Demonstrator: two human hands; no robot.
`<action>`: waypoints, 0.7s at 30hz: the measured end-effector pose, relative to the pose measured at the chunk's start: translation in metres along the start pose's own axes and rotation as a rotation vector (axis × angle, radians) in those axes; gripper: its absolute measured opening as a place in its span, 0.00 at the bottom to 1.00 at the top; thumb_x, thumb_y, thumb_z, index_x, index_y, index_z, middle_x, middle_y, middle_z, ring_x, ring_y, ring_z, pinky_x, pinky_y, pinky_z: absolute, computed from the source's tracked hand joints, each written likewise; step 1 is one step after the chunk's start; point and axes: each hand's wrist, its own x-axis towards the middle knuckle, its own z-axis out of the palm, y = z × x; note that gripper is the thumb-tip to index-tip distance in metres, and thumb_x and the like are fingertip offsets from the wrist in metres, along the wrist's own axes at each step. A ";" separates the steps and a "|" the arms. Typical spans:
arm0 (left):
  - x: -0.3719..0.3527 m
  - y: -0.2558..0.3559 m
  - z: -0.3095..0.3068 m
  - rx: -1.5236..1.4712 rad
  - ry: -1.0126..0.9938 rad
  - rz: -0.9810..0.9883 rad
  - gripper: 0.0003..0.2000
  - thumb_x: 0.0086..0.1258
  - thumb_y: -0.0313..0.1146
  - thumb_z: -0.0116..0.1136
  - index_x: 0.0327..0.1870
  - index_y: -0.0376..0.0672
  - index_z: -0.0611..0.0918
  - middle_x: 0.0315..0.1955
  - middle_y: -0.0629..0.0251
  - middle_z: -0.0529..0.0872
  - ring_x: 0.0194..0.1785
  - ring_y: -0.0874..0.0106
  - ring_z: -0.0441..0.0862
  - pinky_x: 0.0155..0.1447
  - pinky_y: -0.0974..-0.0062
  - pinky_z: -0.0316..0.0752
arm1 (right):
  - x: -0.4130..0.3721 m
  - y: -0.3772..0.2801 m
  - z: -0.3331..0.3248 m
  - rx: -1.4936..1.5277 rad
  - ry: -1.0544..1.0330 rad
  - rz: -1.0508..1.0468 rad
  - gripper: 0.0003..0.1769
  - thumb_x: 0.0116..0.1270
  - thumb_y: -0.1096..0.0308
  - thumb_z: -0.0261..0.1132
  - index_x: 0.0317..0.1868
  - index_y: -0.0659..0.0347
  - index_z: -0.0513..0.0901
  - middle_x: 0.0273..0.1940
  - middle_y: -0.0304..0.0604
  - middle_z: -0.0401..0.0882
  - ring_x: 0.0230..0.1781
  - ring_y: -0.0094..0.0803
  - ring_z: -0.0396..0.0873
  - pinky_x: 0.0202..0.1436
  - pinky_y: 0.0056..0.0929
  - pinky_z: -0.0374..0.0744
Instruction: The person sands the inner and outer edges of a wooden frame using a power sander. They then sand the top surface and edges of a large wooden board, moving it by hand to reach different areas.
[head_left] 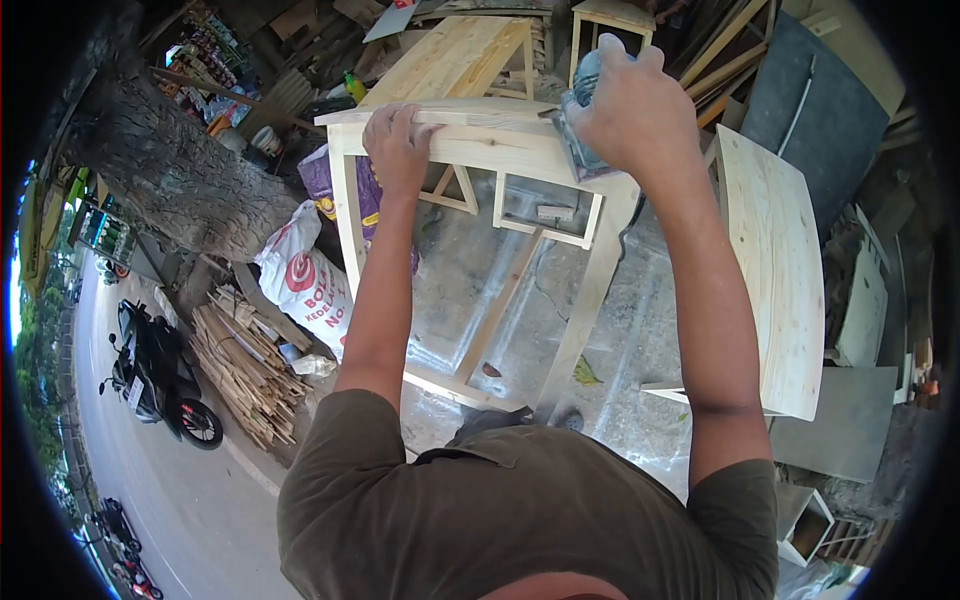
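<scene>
The left hand (400,150) is at the upper centre of the frame, its fingers bent over the upper edge of a pale wooden table (490,147), near the table's left corner. The right hand (637,105) is clenched around a blue-grey sander (580,145), which lies against the table's side board close to its right corner. A stretch of bare board separates the two hands.

The table stands in front of the person, its legs reaching down toward the centre of the frame. Between them is open concrete floor (455,265), marked with pale dust, with a low wooden rail across it. A small wooden frame (597,220) shows beyond the side board.

On the right, a second wooden table (775,270) stands near the sander's end, leaving only a narrow gap at the top and more floor lower down. A third table (450,65) is just behind the left hand's end. At left, a white sack (305,270) sits close beside the left leg, with a pile of wood strips (245,365) farther out.
</scene>
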 end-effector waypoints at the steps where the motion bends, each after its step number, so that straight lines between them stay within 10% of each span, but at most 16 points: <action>1: 0.002 -0.005 0.003 -0.020 -0.011 -0.028 0.25 0.64 0.44 0.79 0.60 0.44 0.86 0.62 0.56 0.83 0.70 0.51 0.77 0.75 0.51 0.67 | 0.006 -0.015 0.006 -0.013 -0.010 -0.006 0.41 0.65 0.50 0.74 0.74 0.62 0.75 0.59 0.68 0.81 0.54 0.64 0.89 0.59 0.53 0.88; 10: -0.004 -0.104 -0.010 0.010 -0.022 -0.623 0.64 0.60 0.72 0.75 0.85 0.31 0.60 0.84 0.34 0.58 0.89 0.37 0.48 0.84 0.25 0.41 | 0.065 -0.161 0.061 -0.017 -0.090 -0.010 0.44 0.64 0.48 0.72 0.77 0.60 0.74 0.63 0.70 0.81 0.58 0.62 0.88 0.63 0.53 0.87; 11: -0.019 -0.135 -0.014 -0.019 -0.097 -0.796 0.60 0.66 0.77 0.64 0.85 0.32 0.61 0.86 0.37 0.54 0.88 0.37 0.48 0.85 0.27 0.42 | 0.070 -0.177 0.065 -0.009 -0.095 0.001 0.44 0.64 0.48 0.72 0.77 0.60 0.74 0.64 0.71 0.81 0.59 0.62 0.88 0.63 0.53 0.86; 12: -0.041 -0.168 -0.006 0.007 -0.244 -0.859 0.51 0.77 0.77 0.49 0.79 0.31 0.72 0.78 0.32 0.71 0.82 0.35 0.64 0.81 0.33 0.58 | 0.074 -0.193 0.071 -0.001 -0.092 0.012 0.44 0.63 0.47 0.72 0.76 0.62 0.76 0.64 0.71 0.81 0.60 0.62 0.87 0.65 0.52 0.86; 16: -0.042 -0.175 -0.046 -0.301 -0.352 -0.809 0.39 0.90 0.63 0.32 0.64 0.32 0.85 0.49 0.28 0.88 0.58 0.27 0.82 0.61 0.41 0.77 | 0.093 -0.277 0.093 0.028 -0.238 -0.079 0.41 0.63 0.49 0.72 0.73 0.63 0.78 0.62 0.70 0.83 0.62 0.61 0.86 0.67 0.50 0.84; 21: -0.049 -0.202 -0.018 -0.467 -0.260 -0.801 0.37 0.91 0.57 0.31 0.61 0.27 0.85 0.52 0.28 0.88 0.59 0.29 0.83 0.62 0.40 0.75 | 0.139 -0.390 0.145 0.111 -0.219 -0.187 0.35 0.61 0.52 0.75 0.64 0.66 0.88 0.63 0.51 0.88 0.68 0.49 0.81 0.70 0.40 0.83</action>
